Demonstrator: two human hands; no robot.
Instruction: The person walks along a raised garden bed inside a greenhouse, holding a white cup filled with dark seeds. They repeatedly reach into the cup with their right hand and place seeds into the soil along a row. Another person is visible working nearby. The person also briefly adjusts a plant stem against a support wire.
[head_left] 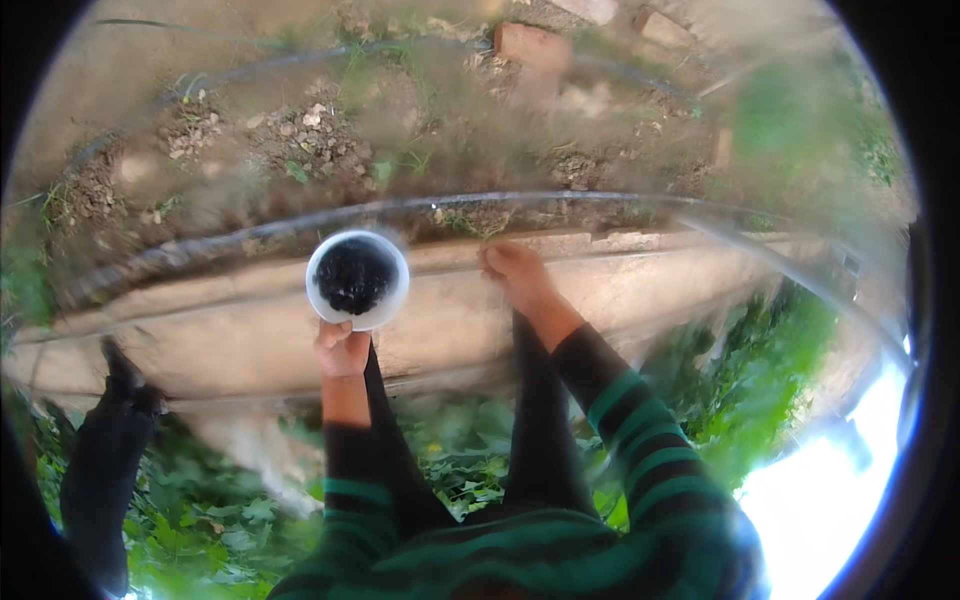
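A white bowl (322,302) with loose black material (354,276) inside is in my left hand (342,350). My thumb lies over its near rim and the other fingers are under it. To the right, my right hand (512,268) is closed, its fingers curled together above the far edge of the concrete ledge (450,325). What those fingers pinch, if anything, cannot be made out. Bare soil (310,140) with clods and small weeds lies just beyond the ledge.
A dark hose (480,200) runs along the soil beside the ledge. Farther off lies a brick (532,46). A grey pipe (800,275) slants down at the right. Green leafy plants (460,465) grow on the near side. Another person's dark trouser leg (100,480) is at the left.
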